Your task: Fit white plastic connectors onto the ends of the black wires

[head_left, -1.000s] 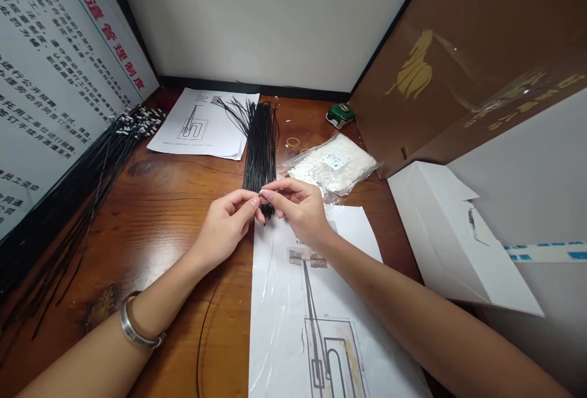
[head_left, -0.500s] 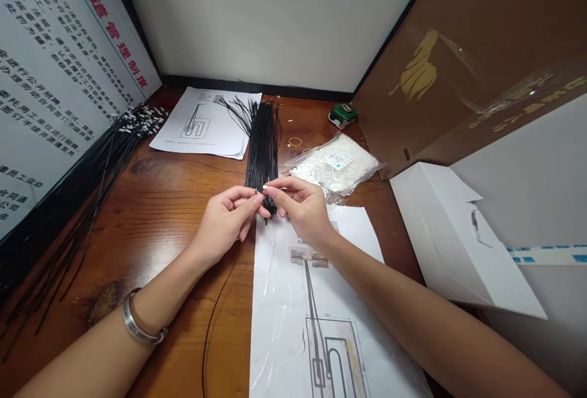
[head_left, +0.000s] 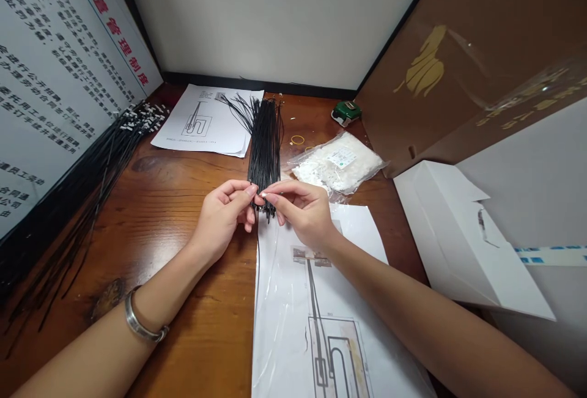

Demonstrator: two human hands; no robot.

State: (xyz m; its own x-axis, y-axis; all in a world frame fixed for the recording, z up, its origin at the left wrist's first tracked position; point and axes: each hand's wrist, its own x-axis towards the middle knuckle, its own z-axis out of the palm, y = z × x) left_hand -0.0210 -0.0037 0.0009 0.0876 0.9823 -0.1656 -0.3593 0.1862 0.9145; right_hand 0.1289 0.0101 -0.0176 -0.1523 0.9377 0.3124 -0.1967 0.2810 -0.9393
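Observation:
My left hand (head_left: 222, 217) is closed in a pinch on the end of a thin black wire (head_left: 257, 251), which hangs down along the paper's left edge. Facing it, my right hand (head_left: 305, 211) pinches a tiny white connector (head_left: 263, 195) between thumb and index finger. The fingertips of both hands almost meet, and whether wire and connector touch is too small to tell. Just behind the fingers lies a bundle of black wires (head_left: 265, 141). A clear bag of white connectors (head_left: 342, 159) rests beyond my right hand.
A drawing sheet under plastic (head_left: 284, 324) lies below my hands, another printed sheet (head_left: 178, 123) at the back left. White-tipped black wires (head_left: 110, 153) lie along the left board. A green tape measure (head_left: 346, 114), rubber band (head_left: 298, 140) and white box (head_left: 444, 227) are rightward.
The wire's hanging length has swung right, from the bare wood to the paper's edge. My left fingers have turned slightly, and the right pinch has moved slightly down, close to the left fingertips.

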